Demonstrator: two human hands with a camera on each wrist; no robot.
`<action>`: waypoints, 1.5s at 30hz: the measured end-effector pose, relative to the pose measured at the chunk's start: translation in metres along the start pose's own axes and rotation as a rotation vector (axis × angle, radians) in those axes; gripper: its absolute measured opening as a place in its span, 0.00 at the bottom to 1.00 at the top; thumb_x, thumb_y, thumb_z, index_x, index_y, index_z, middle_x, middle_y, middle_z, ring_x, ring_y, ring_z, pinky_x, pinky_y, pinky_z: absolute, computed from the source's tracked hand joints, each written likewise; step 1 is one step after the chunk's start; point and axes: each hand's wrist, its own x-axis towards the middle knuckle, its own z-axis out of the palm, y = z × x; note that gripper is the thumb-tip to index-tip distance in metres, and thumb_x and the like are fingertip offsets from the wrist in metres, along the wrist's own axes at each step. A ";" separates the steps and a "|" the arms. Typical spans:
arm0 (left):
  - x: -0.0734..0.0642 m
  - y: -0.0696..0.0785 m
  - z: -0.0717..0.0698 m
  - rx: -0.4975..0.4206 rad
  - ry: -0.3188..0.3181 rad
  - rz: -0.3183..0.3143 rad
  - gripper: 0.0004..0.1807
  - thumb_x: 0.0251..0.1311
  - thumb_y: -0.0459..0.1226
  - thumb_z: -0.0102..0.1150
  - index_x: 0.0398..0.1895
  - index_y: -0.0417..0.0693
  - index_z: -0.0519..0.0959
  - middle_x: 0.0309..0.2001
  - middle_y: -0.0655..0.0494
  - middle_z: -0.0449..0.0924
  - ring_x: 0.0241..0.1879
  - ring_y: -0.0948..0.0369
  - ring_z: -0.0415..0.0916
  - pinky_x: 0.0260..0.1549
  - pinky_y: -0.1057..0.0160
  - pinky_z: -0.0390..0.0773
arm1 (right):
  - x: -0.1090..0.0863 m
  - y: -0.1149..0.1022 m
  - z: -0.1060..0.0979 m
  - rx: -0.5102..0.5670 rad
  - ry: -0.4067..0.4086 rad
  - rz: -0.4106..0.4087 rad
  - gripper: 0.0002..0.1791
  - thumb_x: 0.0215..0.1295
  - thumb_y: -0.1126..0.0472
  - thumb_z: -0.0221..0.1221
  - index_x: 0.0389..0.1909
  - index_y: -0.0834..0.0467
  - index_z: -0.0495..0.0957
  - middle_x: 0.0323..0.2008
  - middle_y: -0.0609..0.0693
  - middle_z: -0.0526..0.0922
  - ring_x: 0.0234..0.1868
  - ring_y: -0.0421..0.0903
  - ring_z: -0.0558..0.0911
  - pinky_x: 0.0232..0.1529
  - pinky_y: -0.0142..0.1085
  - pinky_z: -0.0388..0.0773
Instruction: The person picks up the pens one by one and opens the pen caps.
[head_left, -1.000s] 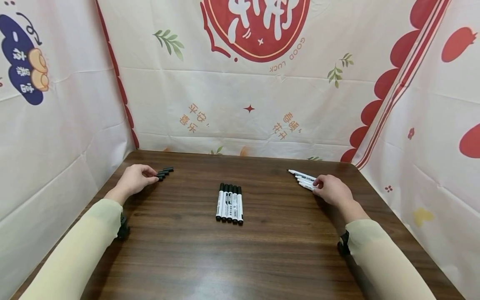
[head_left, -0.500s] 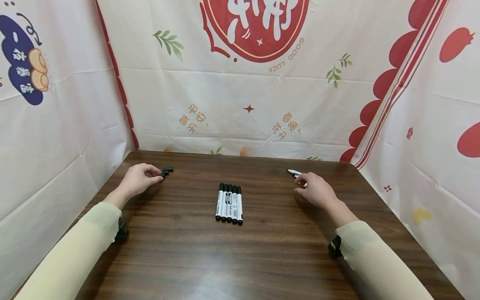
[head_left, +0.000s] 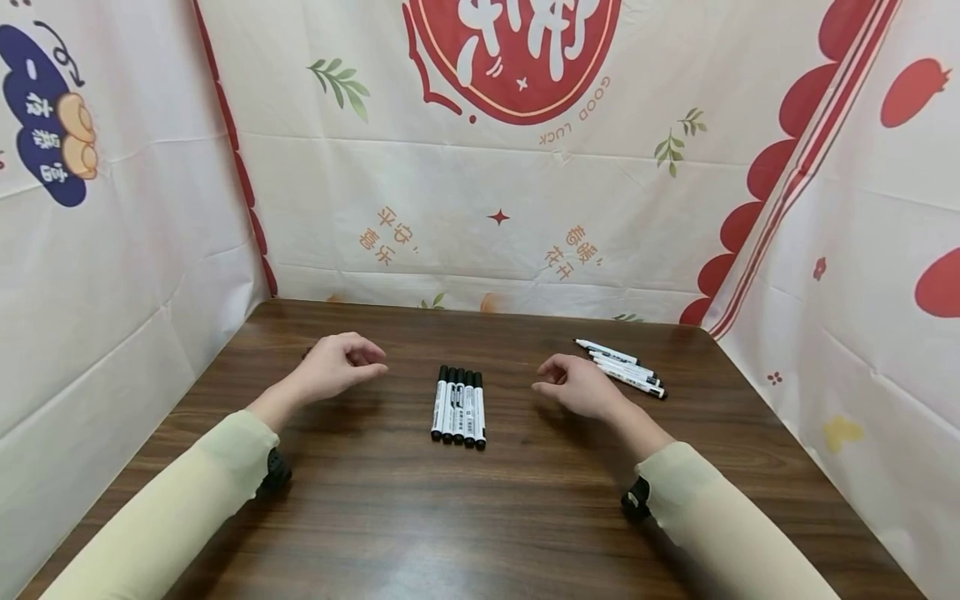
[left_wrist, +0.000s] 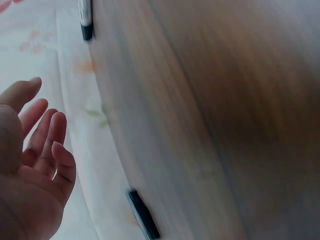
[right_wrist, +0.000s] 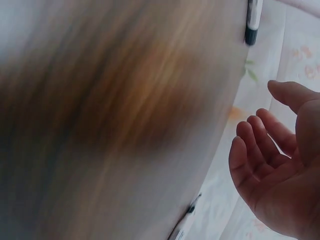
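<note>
Several capped black-and-white markers lie side by side in a row at mid-table. To their left, my left hand hovers with relaxed fingers and nothing in its grasp. It hides most of the black marker caps; one cap shows in the left wrist view. My right hand is held to the right of the row, fingers loosely bent and holding nothing, as the right wrist view also shows. Just beyond it, several uncapped white markers lie fanned out, tips pointing left.
The brown wooden table spreads beneath both arms. A printed cloth hangs along its back, with more cloth at both sides. A dark wrist camera sits on the left wrist, and another camera on the right.
My left hand has left the caps and moved right, toward the row. The right hand has moved left off the uncapped markers, which now show in full.
</note>
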 end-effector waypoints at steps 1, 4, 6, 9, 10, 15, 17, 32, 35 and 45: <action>0.000 0.005 0.003 -0.010 -0.011 0.014 0.14 0.69 0.41 0.77 0.52 0.45 0.91 0.43 0.55 0.88 0.40 0.61 0.82 0.41 0.61 0.82 | 0.000 -0.004 0.002 0.006 -0.007 -0.005 0.18 0.76 0.48 0.69 0.56 0.56 0.86 0.43 0.49 0.87 0.43 0.44 0.83 0.49 0.46 0.81; 0.001 0.020 0.010 -0.042 -0.050 0.050 0.14 0.69 0.42 0.77 0.53 0.48 0.91 0.43 0.57 0.88 0.40 0.63 0.84 0.41 0.62 0.84 | 0.001 -0.015 0.008 0.030 -0.025 -0.014 0.19 0.75 0.47 0.69 0.56 0.56 0.86 0.43 0.48 0.87 0.42 0.43 0.83 0.49 0.45 0.80; 0.001 0.028 0.015 -0.066 -0.072 0.066 0.14 0.68 0.42 0.77 0.54 0.50 0.91 0.43 0.58 0.88 0.40 0.63 0.84 0.43 0.63 0.85 | 0.002 -0.022 0.013 0.041 -0.040 -0.016 0.19 0.75 0.46 0.69 0.55 0.55 0.85 0.42 0.48 0.87 0.42 0.43 0.83 0.49 0.44 0.80; 0.000 0.039 0.021 -0.095 -0.097 0.091 0.15 0.67 0.42 0.78 0.54 0.52 0.91 0.43 0.58 0.89 0.41 0.64 0.85 0.45 0.64 0.86 | 0.004 -0.030 0.019 0.052 -0.061 -0.016 0.20 0.75 0.46 0.69 0.56 0.55 0.85 0.42 0.47 0.87 0.42 0.43 0.82 0.49 0.43 0.80; -0.001 0.042 0.023 -0.107 -0.104 0.098 0.15 0.67 0.42 0.79 0.55 0.52 0.91 0.43 0.56 0.89 0.41 0.64 0.86 0.45 0.63 0.86 | 0.005 -0.033 0.021 0.054 -0.068 -0.017 0.20 0.75 0.46 0.69 0.56 0.56 0.85 0.42 0.48 0.87 0.42 0.43 0.82 0.49 0.43 0.80; -0.002 0.052 0.033 -0.157 -0.136 0.131 0.17 0.66 0.41 0.80 0.56 0.51 0.90 0.47 0.49 0.89 0.43 0.63 0.86 0.46 0.63 0.87 | 0.006 -0.047 0.031 0.051 -0.102 -0.027 0.23 0.74 0.45 0.70 0.57 0.58 0.84 0.41 0.47 0.86 0.40 0.43 0.81 0.50 0.43 0.79; -0.002 0.055 0.035 -0.172 -0.146 0.134 0.17 0.66 0.40 0.79 0.56 0.49 0.90 0.47 0.48 0.89 0.43 0.63 0.86 0.46 0.62 0.88 | 0.007 -0.053 0.034 0.051 -0.121 -0.029 0.24 0.74 0.44 0.71 0.58 0.58 0.83 0.41 0.47 0.86 0.40 0.42 0.81 0.51 0.43 0.80; -0.005 0.059 0.041 -0.206 -0.165 0.130 0.18 0.67 0.43 0.78 0.56 0.47 0.90 0.46 0.56 0.89 0.43 0.62 0.85 0.45 0.60 0.87 | 0.018 -0.067 0.047 0.028 -0.177 0.009 0.32 0.70 0.41 0.73 0.65 0.58 0.81 0.46 0.49 0.85 0.44 0.45 0.81 0.55 0.46 0.80; -0.005 0.061 0.041 -0.205 -0.167 0.125 0.17 0.67 0.42 0.78 0.56 0.50 0.90 0.46 0.56 0.88 0.43 0.62 0.85 0.45 0.61 0.87 | 0.020 -0.065 0.049 0.024 -0.182 0.006 0.33 0.69 0.41 0.73 0.65 0.58 0.82 0.46 0.49 0.85 0.45 0.45 0.82 0.55 0.46 0.80; -0.006 0.062 0.041 -0.200 -0.158 0.131 0.15 0.68 0.43 0.78 0.55 0.54 0.90 0.46 0.56 0.88 0.43 0.63 0.85 0.46 0.62 0.87 | 0.019 -0.062 0.047 0.072 -0.205 -0.072 0.27 0.72 0.51 0.72 0.68 0.54 0.80 0.43 0.51 0.85 0.39 0.45 0.81 0.47 0.44 0.80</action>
